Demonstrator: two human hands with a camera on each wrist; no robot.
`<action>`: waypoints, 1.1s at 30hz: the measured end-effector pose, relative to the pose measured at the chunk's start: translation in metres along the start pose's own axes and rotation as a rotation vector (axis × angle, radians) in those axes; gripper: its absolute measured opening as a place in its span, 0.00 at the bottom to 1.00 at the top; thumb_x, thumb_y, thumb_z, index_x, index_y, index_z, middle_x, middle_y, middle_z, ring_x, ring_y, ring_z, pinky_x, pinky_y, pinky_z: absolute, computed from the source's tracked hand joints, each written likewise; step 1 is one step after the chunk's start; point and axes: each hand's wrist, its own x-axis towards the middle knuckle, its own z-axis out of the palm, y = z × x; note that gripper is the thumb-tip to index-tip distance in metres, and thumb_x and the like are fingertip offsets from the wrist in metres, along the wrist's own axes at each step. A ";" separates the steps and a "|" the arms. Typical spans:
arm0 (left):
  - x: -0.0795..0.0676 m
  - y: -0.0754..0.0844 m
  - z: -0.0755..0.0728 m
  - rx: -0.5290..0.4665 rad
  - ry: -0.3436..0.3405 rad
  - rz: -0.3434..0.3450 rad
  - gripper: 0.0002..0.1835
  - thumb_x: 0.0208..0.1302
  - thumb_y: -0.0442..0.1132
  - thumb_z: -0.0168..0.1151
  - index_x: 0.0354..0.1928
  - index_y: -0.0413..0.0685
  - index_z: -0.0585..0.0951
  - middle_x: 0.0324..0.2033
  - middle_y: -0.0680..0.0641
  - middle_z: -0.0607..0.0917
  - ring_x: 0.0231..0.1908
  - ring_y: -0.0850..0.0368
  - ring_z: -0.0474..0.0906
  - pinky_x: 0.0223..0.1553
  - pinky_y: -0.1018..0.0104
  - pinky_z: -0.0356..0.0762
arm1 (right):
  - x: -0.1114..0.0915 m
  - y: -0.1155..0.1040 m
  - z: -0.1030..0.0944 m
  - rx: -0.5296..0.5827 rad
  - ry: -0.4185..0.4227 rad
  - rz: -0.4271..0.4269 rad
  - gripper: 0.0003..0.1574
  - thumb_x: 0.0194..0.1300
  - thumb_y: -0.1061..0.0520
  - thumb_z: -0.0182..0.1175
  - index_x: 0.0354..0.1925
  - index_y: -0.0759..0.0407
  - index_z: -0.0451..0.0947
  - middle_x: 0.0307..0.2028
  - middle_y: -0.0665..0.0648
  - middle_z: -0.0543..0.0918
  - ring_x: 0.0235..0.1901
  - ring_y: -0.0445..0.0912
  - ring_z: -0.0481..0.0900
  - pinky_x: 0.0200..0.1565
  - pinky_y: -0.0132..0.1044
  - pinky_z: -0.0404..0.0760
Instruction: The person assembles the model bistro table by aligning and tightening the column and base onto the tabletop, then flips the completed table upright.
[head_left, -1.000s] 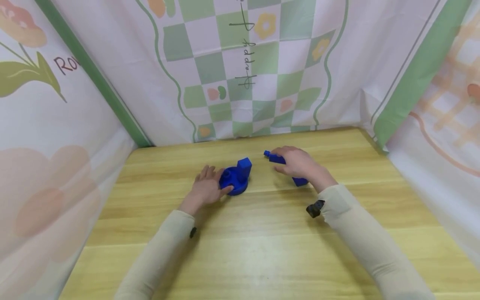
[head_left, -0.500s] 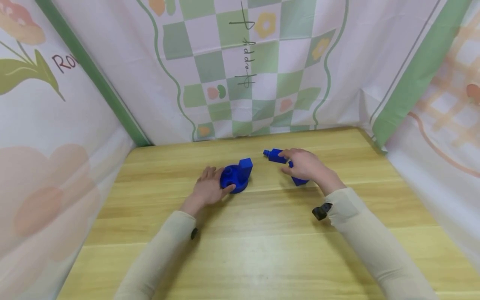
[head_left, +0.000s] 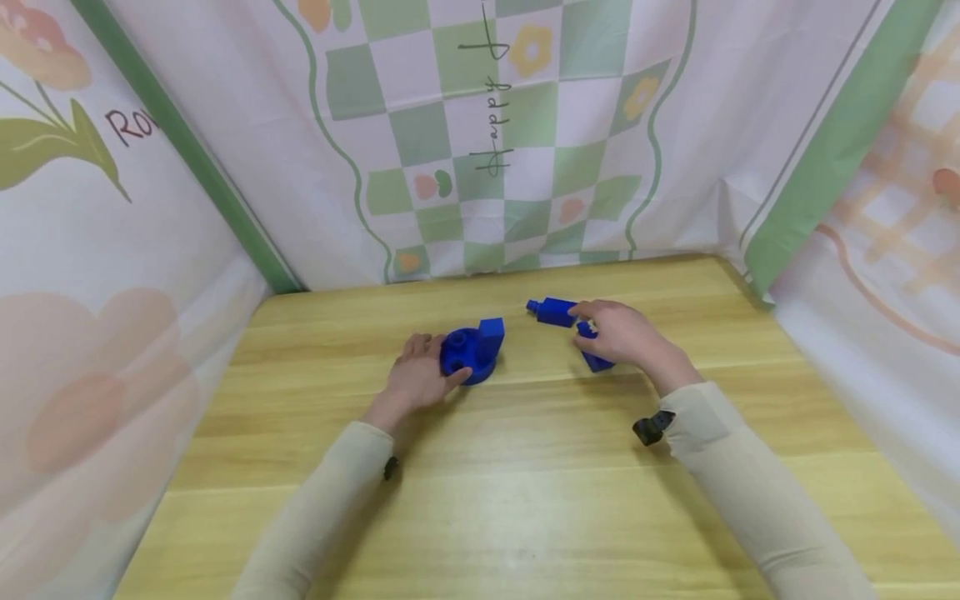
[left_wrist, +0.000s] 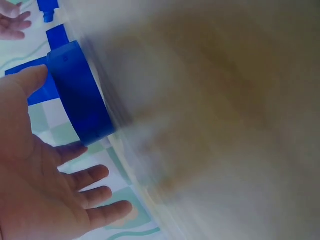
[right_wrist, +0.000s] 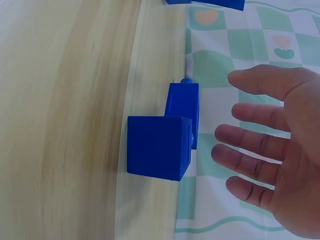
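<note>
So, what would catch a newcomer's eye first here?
Probably the bright blue round base on the wooden table, with a block upright on it and the left hand against its edge. Next, the right hand, close to two loose blue pieces further right. Behind hangs a green-and-white checked backdrop.

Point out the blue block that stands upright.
The leftmost block, on the round base; the middle block and rightmost block lie on their sides.
</note>
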 end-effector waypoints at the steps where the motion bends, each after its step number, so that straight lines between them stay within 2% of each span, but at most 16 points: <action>1: 0.000 0.000 0.000 0.004 0.004 -0.003 0.48 0.66 0.73 0.49 0.77 0.48 0.58 0.72 0.35 0.61 0.75 0.37 0.52 0.69 0.41 0.65 | 0.000 0.001 0.000 0.003 0.001 0.004 0.32 0.68 0.48 0.61 0.65 0.62 0.72 0.54 0.65 0.83 0.51 0.58 0.82 0.53 0.56 0.80; 4: 0.001 0.001 0.000 0.024 0.003 0.003 0.47 0.66 0.72 0.49 0.77 0.50 0.58 0.72 0.35 0.61 0.75 0.37 0.53 0.69 0.40 0.65 | -0.001 0.004 0.001 0.011 0.001 0.019 0.31 0.68 0.48 0.61 0.64 0.61 0.73 0.53 0.64 0.84 0.50 0.58 0.83 0.53 0.57 0.80; 8: 0.002 0.000 -0.002 0.027 -0.007 0.005 0.46 0.67 0.71 0.49 0.78 0.54 0.57 0.74 0.35 0.60 0.76 0.36 0.50 0.73 0.38 0.55 | -0.001 0.006 0.002 0.013 0.000 0.025 0.31 0.68 0.47 0.62 0.63 0.61 0.74 0.53 0.64 0.84 0.50 0.58 0.83 0.53 0.57 0.80; 10: 0.002 0.000 -0.002 0.029 -0.002 -0.006 0.46 0.66 0.72 0.49 0.77 0.52 0.58 0.74 0.36 0.60 0.76 0.37 0.50 0.74 0.38 0.53 | -0.002 0.007 0.002 0.012 -0.004 0.027 0.32 0.68 0.46 0.62 0.63 0.61 0.74 0.53 0.64 0.84 0.51 0.58 0.83 0.54 0.57 0.80; 15: 0.000 0.002 -0.002 0.032 0.014 -0.035 0.49 0.64 0.76 0.48 0.75 0.47 0.61 0.71 0.37 0.64 0.74 0.38 0.53 0.72 0.37 0.54 | -0.002 0.008 0.002 0.013 -0.017 0.042 0.33 0.68 0.44 0.61 0.64 0.60 0.73 0.54 0.65 0.84 0.52 0.59 0.83 0.55 0.57 0.79; 21: 0.001 0.002 -0.003 0.009 -0.008 -0.028 0.44 0.67 0.70 0.50 0.77 0.53 0.58 0.74 0.36 0.59 0.76 0.37 0.48 0.74 0.37 0.50 | -0.004 0.007 0.001 0.011 -0.023 0.049 0.33 0.68 0.44 0.62 0.64 0.60 0.73 0.54 0.65 0.84 0.51 0.59 0.82 0.55 0.58 0.79; 23: 0.001 0.001 -0.003 0.024 -0.012 -0.027 0.45 0.68 0.71 0.48 0.77 0.52 0.58 0.74 0.36 0.59 0.76 0.37 0.49 0.75 0.38 0.50 | -0.004 0.007 0.000 0.013 -0.028 0.061 0.33 0.68 0.45 0.62 0.65 0.60 0.73 0.54 0.65 0.84 0.52 0.60 0.82 0.55 0.58 0.78; 28: 0.001 0.002 -0.001 0.068 0.000 -0.039 0.48 0.66 0.76 0.43 0.76 0.49 0.58 0.71 0.37 0.63 0.73 0.38 0.54 0.72 0.39 0.56 | -0.006 0.008 -0.001 0.010 -0.029 0.102 0.32 0.68 0.46 0.63 0.64 0.60 0.74 0.52 0.66 0.84 0.49 0.60 0.83 0.51 0.58 0.79; 33: 0.002 0.002 -0.002 0.013 0.014 -0.043 0.43 0.69 0.69 0.50 0.76 0.51 0.60 0.71 0.36 0.63 0.73 0.38 0.54 0.72 0.38 0.56 | -0.008 0.011 -0.003 -0.018 -0.035 0.129 0.30 0.67 0.46 0.63 0.60 0.62 0.76 0.47 0.65 0.85 0.44 0.57 0.84 0.46 0.56 0.81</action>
